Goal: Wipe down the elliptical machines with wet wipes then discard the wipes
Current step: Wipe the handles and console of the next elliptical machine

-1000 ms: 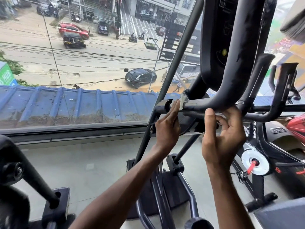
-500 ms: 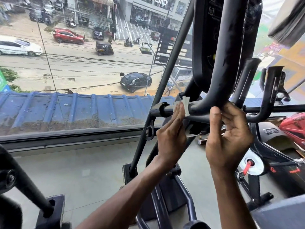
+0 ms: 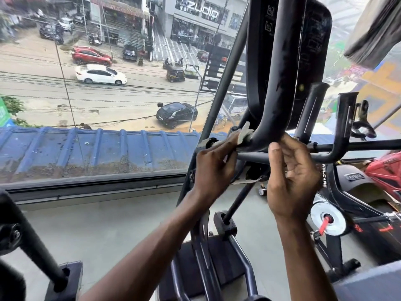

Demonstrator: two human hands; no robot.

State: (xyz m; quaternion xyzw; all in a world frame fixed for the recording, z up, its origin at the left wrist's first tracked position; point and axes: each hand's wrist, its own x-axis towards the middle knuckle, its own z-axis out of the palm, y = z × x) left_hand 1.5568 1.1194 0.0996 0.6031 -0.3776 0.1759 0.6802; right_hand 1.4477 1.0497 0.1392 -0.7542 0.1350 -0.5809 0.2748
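The person's left hand (image 3: 213,168) pinches a small white wipe (image 3: 244,134) against the elliptical's crossbar (image 3: 211,143), right where that bar meets the bend of the curved handlebar (image 3: 282,83). The wipe is folded over the tube, with a loose flap sticking upward. It looks thin, limp and damp, so it should weigh next to nothing and mould to the round metal. It is best held bunched under the fingertips and pressed on, since a loose corner would just flap.

The crossbar's long axis runs left to right across the view, so strokes would go along it. The handlebar rises steeply from the bend.

The right hand (image 3: 290,177) sits just under the bend with its fingers curled. Whether it grips the tube or anything else cannot be told from this angle.
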